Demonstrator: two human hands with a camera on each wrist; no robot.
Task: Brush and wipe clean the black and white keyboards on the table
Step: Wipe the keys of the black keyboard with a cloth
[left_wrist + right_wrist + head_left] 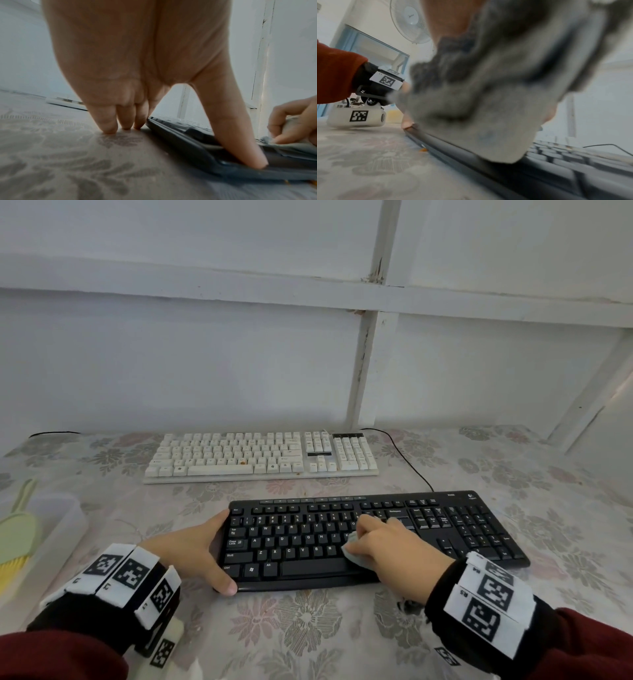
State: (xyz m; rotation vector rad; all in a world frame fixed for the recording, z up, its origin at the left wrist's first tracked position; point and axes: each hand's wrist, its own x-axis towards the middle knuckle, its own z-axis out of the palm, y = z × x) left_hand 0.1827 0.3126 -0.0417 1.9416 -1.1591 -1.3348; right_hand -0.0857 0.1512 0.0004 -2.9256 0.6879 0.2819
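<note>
The black keyboard [373, 537] lies on the flower-patterned counter [308, 628] near the front edge, and the white keyboard [262, 455] sits behind it, at about 11 o'clock from the black one and apart from it, close to the wall. The left hand [191, 549] braces the black keyboard's left end: its fingers [109, 121] are straight and pressed together, tips down on the counter just beside the keyboard's far left corner, while the thumb is spread wide from them and presses on the front left corner of the case (the left wrist view shows this V-shaped spread plainly). The right hand [394, 546] rests over the middle of the black keyboard, its fingers curled round a pale grey cloth [356, 554] bunched under the palm; a corner of the cloth pokes out at 8 o'clock from the hand and lies on the keys beside the space bar. In the right wrist view the cloth [488, 108] fills most of the picture, blurred, with its lower edge touching the keyboard's front rim. At 9 o'clock from the left hand, at the counter's left edge, a pale green brush [15, 535] with yellow bristles lies in a translucent tray [65, 508]. A black cable [407, 460] runs across the counter from the wall to behind the black keyboard.
</note>
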